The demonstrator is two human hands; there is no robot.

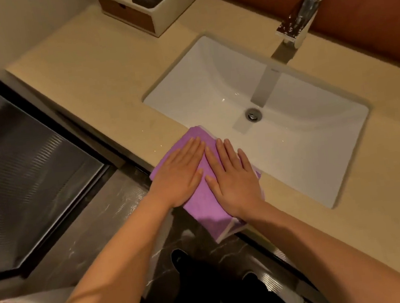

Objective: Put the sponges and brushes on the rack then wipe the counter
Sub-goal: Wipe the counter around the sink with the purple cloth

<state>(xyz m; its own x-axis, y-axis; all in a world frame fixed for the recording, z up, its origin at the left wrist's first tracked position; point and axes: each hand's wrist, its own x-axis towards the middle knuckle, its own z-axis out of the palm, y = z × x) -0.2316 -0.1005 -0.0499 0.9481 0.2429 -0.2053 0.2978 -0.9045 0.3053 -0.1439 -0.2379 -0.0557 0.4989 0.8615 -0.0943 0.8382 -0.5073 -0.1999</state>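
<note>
The left hand (pixel 181 172) and right hand (pixel 234 181) lie flat, fingers spread, side by side on a purple cloth (pixel 204 205) pressed to the beige counter (pixel 99 88) at its front edge. Just beyond the right hand's fingertips sits the white sink (pixel 319 140).

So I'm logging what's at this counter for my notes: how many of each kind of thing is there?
Cloth: 1
Sink: 1
Faucet: 1
Box: 1
Hands, left and right, flat on the cloth: 2
Total: 6

Purple cloth (pixel 202 209) on beige counter (pixel 99 88)
</note>
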